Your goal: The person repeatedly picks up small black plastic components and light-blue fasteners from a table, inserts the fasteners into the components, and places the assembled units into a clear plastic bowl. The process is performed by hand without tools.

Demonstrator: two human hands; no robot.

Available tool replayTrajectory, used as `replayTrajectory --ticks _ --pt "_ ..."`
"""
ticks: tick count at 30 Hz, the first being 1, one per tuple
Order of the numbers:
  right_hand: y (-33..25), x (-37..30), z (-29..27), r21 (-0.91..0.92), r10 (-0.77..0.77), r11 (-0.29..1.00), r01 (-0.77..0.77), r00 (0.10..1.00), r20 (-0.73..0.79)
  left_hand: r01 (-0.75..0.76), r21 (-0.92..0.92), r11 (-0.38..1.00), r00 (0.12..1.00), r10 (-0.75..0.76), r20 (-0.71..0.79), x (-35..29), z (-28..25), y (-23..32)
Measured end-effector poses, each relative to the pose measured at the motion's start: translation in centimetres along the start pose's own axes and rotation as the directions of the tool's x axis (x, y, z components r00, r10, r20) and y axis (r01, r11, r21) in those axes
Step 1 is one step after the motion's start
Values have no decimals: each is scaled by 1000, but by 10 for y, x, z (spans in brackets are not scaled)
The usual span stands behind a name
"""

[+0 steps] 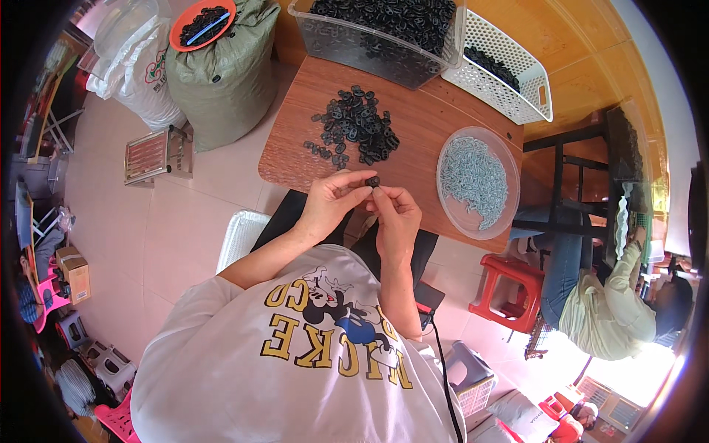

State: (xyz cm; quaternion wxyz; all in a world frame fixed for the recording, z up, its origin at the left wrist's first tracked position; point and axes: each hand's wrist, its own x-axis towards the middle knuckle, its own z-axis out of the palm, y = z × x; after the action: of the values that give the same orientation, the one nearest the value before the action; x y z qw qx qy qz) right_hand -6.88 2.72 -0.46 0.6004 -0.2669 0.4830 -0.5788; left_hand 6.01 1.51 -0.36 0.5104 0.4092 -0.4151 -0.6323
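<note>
Over the table's near edge, my left hand (332,201) pinches a small black plastic piece (372,181) between thumb and fingers. My right hand (397,218) is closed at the same piece, its thumb and forefinger pressed against the lower side. Whether a smaller part sits between those fingertips is hidden. Just beyond my hands lies a loose pile of black plastic pieces (358,125), flat and with holes. To the right stands a round clear tub (447,210) holding many small silvery metal parts (476,181), like screws or pins.
At the brown table's (288,151) far side are a clear bin (369,53) and a white basket (509,100), both with black pieces. Sacks (221,92) stand left, one bearing an orange dish (177,33). A red stool (509,292) and another person (605,314) are right.
</note>
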Motion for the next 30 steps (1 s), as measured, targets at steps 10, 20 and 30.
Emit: replayTrajectory --ticks 10,20,30 --pt "-2 0 1 -58 -76 995 76 997 14 27 49 998 998 -30 59 3 0 9" --pt "5 -5 1 -133 -162 977 166 986 37 -74 77 994 994 68 83 3 -3 -2" --pt "2 -6 -1 -141 -109 983 115 993 55 -269 299 916 962 240 132 4 -11 -10"
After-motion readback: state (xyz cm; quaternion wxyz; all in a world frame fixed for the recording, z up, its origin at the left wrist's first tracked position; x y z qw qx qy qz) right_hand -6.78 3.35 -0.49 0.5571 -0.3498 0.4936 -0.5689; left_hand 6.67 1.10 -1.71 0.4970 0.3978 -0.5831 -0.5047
